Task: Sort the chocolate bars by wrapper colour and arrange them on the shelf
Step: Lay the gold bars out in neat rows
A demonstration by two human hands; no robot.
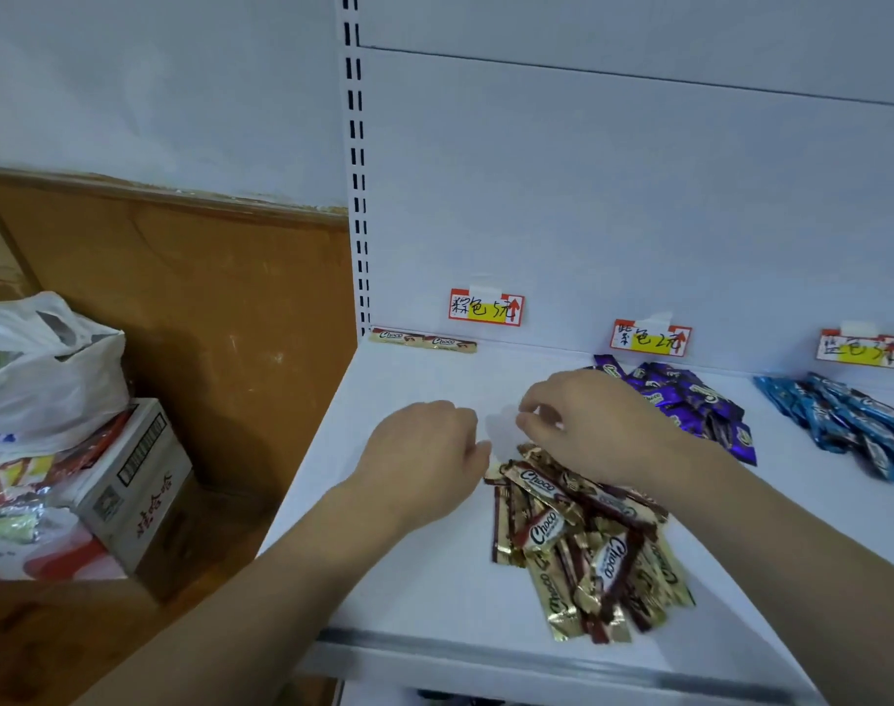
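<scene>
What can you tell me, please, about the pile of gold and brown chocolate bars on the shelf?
The gold and brown chocolate bars lie in a loose, overlapping heap near the front of the white shelf. Their crinkled foil-like wrappers carry white "Choco" ovals and point every way. The right hand rests over the heap's far end.

a loose heap of gold-and-brown foil "choco" bars (pixel 582 547) lies criss-crossed near the front of the white metal shelf (pixel 409 578). two more gold-brown bars (pixel 423 340) lie end to end, flat against the back panel at the shelf's left corner. a pile of shiny purple-wrapped bars (pixel 689 400) sits toward the back, right of the gold heap, and a pile of bright blue-wrapped bars (pixel 852 425) lies further right, apart from the purple.
</scene>
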